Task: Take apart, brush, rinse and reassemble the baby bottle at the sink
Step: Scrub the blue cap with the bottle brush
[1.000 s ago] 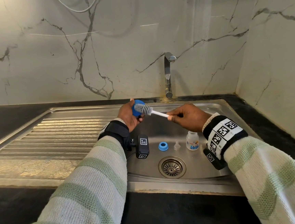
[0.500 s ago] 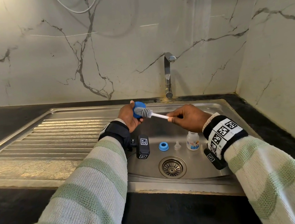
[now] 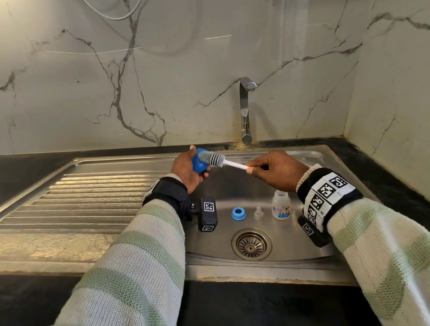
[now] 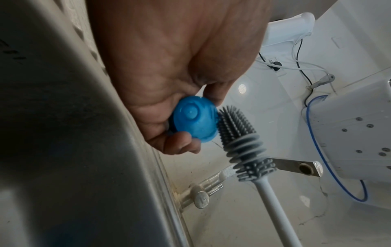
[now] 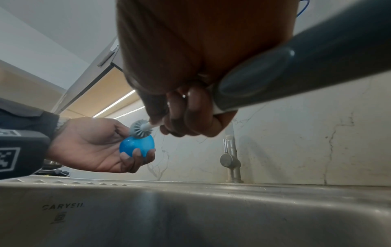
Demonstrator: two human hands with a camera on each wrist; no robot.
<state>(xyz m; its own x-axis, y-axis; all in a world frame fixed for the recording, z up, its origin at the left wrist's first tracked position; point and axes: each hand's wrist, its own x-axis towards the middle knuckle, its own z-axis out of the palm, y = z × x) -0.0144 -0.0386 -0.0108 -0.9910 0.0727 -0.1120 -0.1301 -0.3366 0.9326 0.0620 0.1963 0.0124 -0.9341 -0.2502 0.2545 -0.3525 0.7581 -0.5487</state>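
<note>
My left hand [image 3: 187,170] grips the round blue bottle cap [image 3: 199,163] [image 4: 195,117] [image 5: 136,145] above the sink's back left corner. My right hand [image 3: 274,169] pinches the white handle of the bottle brush [image 3: 231,163]. The brush's grey silicone head [image 3: 212,158] [image 4: 237,138] [image 5: 139,128] lies against the cap's outside. Down in the basin stand the blue collar ring [image 3: 238,213], the clear teat [image 3: 258,212] and the open bottle body [image 3: 280,205], in a row behind the drain.
The steel sink [image 3: 289,250] has a drain [image 3: 251,244] at front centre and a ribbed drainboard [image 3: 81,198] to the left. A tap [image 3: 245,110] rises at the back. Marble walls close the back and right. Black counter [image 3: 403,185] surrounds the sink.
The brush head has slid a little leftward across the blue cap and sits further over it. Both hands stay in place above the basin.
</note>
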